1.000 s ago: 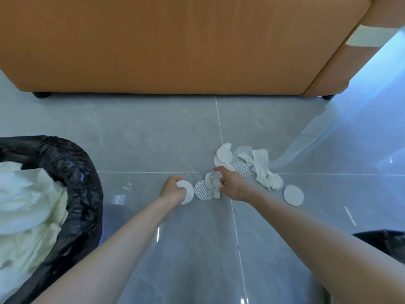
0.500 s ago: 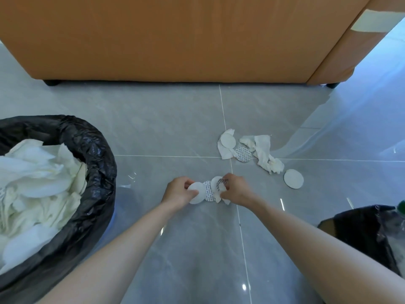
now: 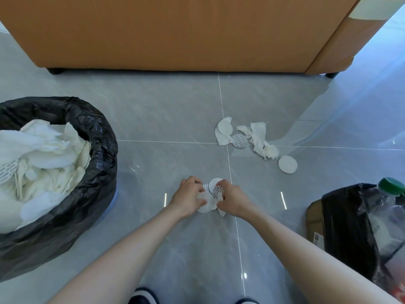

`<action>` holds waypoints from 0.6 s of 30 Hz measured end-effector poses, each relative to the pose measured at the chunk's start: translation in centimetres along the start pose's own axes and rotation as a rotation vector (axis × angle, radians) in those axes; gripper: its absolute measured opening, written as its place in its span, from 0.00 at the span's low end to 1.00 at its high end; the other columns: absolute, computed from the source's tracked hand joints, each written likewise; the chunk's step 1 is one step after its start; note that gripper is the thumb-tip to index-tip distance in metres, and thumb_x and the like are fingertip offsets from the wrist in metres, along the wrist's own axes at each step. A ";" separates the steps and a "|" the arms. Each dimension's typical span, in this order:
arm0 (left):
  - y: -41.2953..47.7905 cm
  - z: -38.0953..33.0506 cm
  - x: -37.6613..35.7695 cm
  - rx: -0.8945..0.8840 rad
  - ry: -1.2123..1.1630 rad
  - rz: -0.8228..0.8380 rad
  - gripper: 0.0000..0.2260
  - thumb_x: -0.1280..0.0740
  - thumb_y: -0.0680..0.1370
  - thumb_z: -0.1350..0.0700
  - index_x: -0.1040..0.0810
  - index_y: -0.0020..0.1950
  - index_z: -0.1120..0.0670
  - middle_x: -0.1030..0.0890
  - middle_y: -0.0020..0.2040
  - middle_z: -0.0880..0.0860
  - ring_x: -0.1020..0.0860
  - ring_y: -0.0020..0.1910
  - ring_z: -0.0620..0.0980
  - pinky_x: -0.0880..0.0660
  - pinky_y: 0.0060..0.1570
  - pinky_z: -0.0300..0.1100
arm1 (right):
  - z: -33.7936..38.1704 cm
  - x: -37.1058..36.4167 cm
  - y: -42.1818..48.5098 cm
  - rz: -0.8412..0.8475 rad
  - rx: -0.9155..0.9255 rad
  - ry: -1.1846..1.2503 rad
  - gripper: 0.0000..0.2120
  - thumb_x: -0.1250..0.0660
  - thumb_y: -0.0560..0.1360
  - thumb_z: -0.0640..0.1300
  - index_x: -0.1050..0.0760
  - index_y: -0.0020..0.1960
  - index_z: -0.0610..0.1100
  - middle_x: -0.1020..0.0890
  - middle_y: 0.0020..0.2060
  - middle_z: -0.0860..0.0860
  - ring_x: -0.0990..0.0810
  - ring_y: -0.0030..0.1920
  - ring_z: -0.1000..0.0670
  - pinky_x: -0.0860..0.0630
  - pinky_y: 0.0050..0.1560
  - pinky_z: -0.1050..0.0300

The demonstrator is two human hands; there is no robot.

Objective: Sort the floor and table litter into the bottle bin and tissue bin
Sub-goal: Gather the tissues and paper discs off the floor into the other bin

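Discs: disc bundle (image 3: 215, 184) is held between both hands just above the floor (image 3: 171, 119), mid-floor beside the long tile joint. The discs are flat white rounds, some plain, some printed with grey lines of text. A tissue scrap (image 3: 221, 212) hangs from the near side.
Left hand (image 3: 188, 196): fingers curled, thumb and fingertips pinching the plain round at the near edge of the bundle.
Right hand (image 3: 233, 200): fingers curled over the printed rounds, gripping them along with the scrap.
Floor litter: lies where two tile joints cross, well beyond the hands — tissue pieces (image 3: 259, 137), crumpled and twisted, a printed disc (image 3: 240, 140) among them, and a plain disc (image 3: 287, 164) just off their near-right end. Another plain round rests on the leftmost tissue.
Tissue bin (image 3: 98, 154): black-lined, at the floor's left edge, heaped with white tissue.
Bottle bin (image 3: 341, 227): black-lined, at the right edge. A clear bottle (image 3: 392, 186) with a green cap shows inside.
Room: bare tile lies between the bins and around the hands. A sofa (image 3: 175, 31) closes the far edge on short dark feet. Shoes (image 3: 142, 297) are at the near edge.
Counts: at least four discs in hand, three on the floor — tissue pieces look like three, and two bins.
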State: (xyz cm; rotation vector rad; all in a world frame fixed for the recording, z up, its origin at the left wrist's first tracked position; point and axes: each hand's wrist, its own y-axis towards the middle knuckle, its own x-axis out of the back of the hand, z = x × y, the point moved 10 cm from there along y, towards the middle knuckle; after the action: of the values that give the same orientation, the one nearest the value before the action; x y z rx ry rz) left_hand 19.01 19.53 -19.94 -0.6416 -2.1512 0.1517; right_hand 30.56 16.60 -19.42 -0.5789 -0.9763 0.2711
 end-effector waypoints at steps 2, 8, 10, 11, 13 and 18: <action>0.1 0.0 -0.2 0.013 -0.027 -0.027 0.15 0.30 0.74 0.57 0.23 0.59 0.59 0.31 0.65 0.51 0.35 0.65 0.52 0.39 0.58 0.33 | -0.1 0.3 0.1 0.008 0.003 -0.019 0.24 0.34 0.71 0.37 0.33 0.66 0.41 0.22 0.56 0.40 0.22 0.54 0.41 0.30 0.41 0.60; 0.3 0.1 -0.6 0.000 0.022 -0.066 0.11 0.32 0.75 0.59 0.23 0.56 0.59 0.30 0.61 0.51 0.33 0.61 0.53 0.35 0.58 0.37 | -0.1 3.0 1.6 -0.049 0.039 -0.002 0.23 0.33 0.69 0.37 0.33 0.63 0.43 0.22 0.43 0.46 0.25 0.42 0.47 0.31 0.36 0.59; 0.3 0.2 -0.9 0.014 0.027 -0.061 0.11 0.32 0.74 0.59 0.23 0.56 0.58 0.29 0.60 0.52 0.34 0.61 0.53 0.35 0.58 0.38 | 0.2 2.9 2.2 -0.024 0.053 -0.054 0.25 0.33 0.70 0.37 0.36 0.65 0.42 0.21 0.48 0.43 0.23 0.48 0.44 0.28 0.42 0.56; 0.2 0.3 -1.1 0.019 0.026 -0.063 0.11 0.32 0.74 0.59 0.23 0.56 0.58 0.28 0.59 0.53 0.34 0.61 0.53 0.35 0.59 0.38 | 0.2 2.6 2.4 -0.007 0.052 -0.082 0.26 0.32 0.70 0.37 0.37 0.65 0.41 0.22 0.50 0.41 0.23 0.50 0.42 0.26 0.44 0.53; 0.2 0.4 -1.1 0.034 0.024 -0.071 0.11 0.32 0.74 0.59 0.22 0.56 0.57 0.28 0.58 0.54 0.33 0.61 0.54 0.35 0.59 0.39 | 0.2 2.3 2.8 0.003 0.055 -0.129 0.25 0.32 0.69 0.37 0.38 0.63 0.40 0.22 0.51 0.39 0.22 0.50 0.40 0.23 0.47 0.48; 0.3 1.0 -1.3 0.092 0.005 -0.058 0.11 0.30 0.71 0.59 0.22 0.53 0.55 0.27 0.56 0.56 0.29 0.59 0.56 0.33 0.57 0.41 | -0.4 2.4 3.1 0.005 0.054 -0.190 0.23 0.32 0.69 0.35 0.37 0.60 0.40 0.22 0.50 0.39 0.22 0.49 0.39 0.22 0.47 0.46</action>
State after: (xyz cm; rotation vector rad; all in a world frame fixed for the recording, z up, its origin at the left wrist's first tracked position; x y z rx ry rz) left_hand 18.97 19.27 -21.56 -0.5257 -2.1426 0.2160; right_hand 32.31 20.09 -19.68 -0.5129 -1.1476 0.3613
